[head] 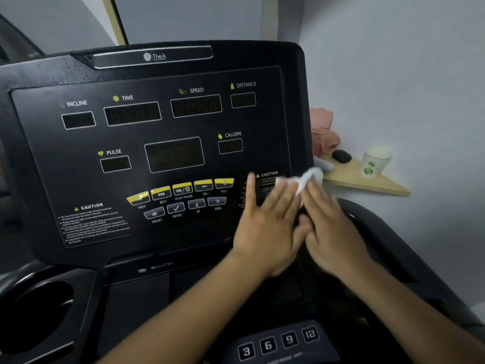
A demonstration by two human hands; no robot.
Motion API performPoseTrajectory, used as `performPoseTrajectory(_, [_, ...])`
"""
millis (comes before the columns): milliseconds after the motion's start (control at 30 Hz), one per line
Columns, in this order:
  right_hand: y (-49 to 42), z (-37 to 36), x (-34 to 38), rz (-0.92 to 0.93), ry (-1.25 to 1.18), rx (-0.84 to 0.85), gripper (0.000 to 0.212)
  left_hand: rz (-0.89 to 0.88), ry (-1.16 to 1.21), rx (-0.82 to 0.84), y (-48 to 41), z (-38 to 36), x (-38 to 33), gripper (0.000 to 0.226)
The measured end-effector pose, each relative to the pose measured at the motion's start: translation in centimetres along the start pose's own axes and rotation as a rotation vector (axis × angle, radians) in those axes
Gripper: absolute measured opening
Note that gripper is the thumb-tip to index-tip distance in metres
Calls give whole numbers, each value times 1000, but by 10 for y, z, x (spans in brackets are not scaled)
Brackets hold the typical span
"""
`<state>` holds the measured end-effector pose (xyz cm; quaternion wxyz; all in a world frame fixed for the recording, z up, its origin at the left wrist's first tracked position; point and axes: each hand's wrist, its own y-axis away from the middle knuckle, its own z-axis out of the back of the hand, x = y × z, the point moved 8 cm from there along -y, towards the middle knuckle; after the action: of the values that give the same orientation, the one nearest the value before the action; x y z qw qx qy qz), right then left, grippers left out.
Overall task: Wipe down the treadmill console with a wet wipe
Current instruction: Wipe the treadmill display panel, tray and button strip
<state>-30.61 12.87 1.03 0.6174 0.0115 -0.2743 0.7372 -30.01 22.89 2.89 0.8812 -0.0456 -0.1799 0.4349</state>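
Here the wipe (301, 179) is pressed against the lower right corner of the console (52, 158), over the right caution label, by both hands. The left hand (267, 224) is laid flat, fingers straight and spread. The right hand (333, 232), blurred, is laid close beside it, fingers straight. A cup (374, 162) is seen on the shelf (367, 185) behind.

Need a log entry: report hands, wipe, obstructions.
Hands: left hand, right hand flat on wet wipe. Wipe at console lower right, over caution label. No obstruction seen.

home exercise corner | treadmill console (157, 153) | wall shelf (367, 179), paper cup (374, 161)
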Motion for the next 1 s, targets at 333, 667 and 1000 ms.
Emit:
performPoseTrajectory(333, [31, -10, 23, -53, 70, 169, 68, -18, 67, 93, 35, -6, -7, 69])
performPoseTrajectory(667, [61, -45, 48, 114, 177, 552, 69, -28, 277, 189, 96, -28, -18, 73])
performPoseTrajectory(1000, [78, -38, 90, 239, 305, 540, 51, 89, 371, 214, 138, -33, 10, 80])
